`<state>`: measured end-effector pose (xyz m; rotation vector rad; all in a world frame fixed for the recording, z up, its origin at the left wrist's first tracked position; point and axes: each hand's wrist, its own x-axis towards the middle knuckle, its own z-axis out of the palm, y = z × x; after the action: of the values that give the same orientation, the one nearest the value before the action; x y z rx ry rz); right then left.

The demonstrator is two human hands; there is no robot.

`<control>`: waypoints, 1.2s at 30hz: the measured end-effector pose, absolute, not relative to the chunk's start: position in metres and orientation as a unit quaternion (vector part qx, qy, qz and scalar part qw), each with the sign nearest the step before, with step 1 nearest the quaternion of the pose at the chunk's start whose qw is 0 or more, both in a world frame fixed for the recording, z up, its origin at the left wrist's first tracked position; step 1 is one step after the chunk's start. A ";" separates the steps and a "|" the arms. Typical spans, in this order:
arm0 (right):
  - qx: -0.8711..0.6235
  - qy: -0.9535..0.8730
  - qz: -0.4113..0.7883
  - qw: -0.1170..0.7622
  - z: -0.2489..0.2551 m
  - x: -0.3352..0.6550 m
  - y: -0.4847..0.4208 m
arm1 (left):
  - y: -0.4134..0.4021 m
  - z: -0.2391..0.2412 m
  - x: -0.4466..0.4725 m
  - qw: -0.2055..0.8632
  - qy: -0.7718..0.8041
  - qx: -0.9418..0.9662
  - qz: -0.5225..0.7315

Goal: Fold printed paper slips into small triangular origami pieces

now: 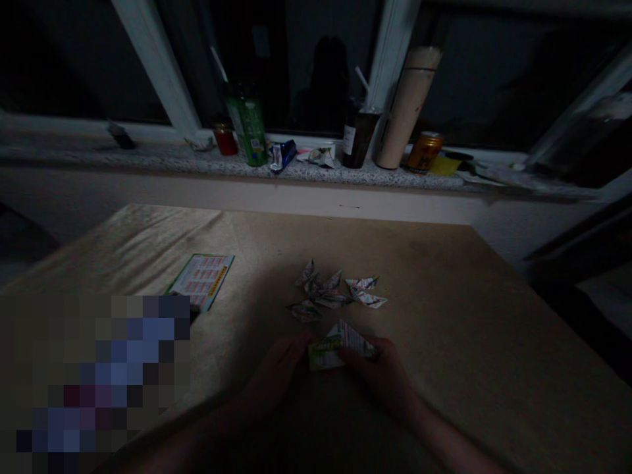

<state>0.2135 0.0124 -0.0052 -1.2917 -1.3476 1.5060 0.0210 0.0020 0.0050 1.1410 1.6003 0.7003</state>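
Note:
A printed sheet of paper [345, 338], folded to a point at its top, is held low over the table between my hands. My right hand [385, 368] grips its right side, with the thumb across the front. At the left edge my left hand [284, 359] is closed, its fingertips against the paper; deep shadow blurs these fingers. Just beyond lie several small folded paper pieces: a group in the middle [328, 289], a piece nearer me on the left [303, 311], and a forked one on the right [366, 291].
A printed card [202, 280] lies on the tan table [444, 296] at left, beside a pixelated area. The windowsill [306, 172] behind bears a green bottle [254, 128], a dark cup with a straw [359, 138], a tall beige flask [407, 108] and an orange can [424, 153].

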 end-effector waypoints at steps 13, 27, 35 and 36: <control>-0.517 -0.525 0.572 0.362 -0.004 0.211 0.012 | -0.002 0.004 0.021 0.507 0.651 0.490 0.283; -0.525 -0.551 0.543 0.355 -0.005 0.211 0.012 | -0.006 -0.004 0.019 0.484 0.641 0.537 0.257; -0.540 -0.554 0.530 0.346 0.002 0.210 0.010 | 0.000 0.007 0.025 0.417 0.588 0.656 0.225; -0.538 -0.556 0.532 0.345 0.001 0.210 0.010 | 0.000 0.010 0.026 0.415 0.580 0.665 0.221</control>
<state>0.2098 0.0103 0.0010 -1.3958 -1.4430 1.3812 0.0257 0.0002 0.0100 1.6702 1.4569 0.5550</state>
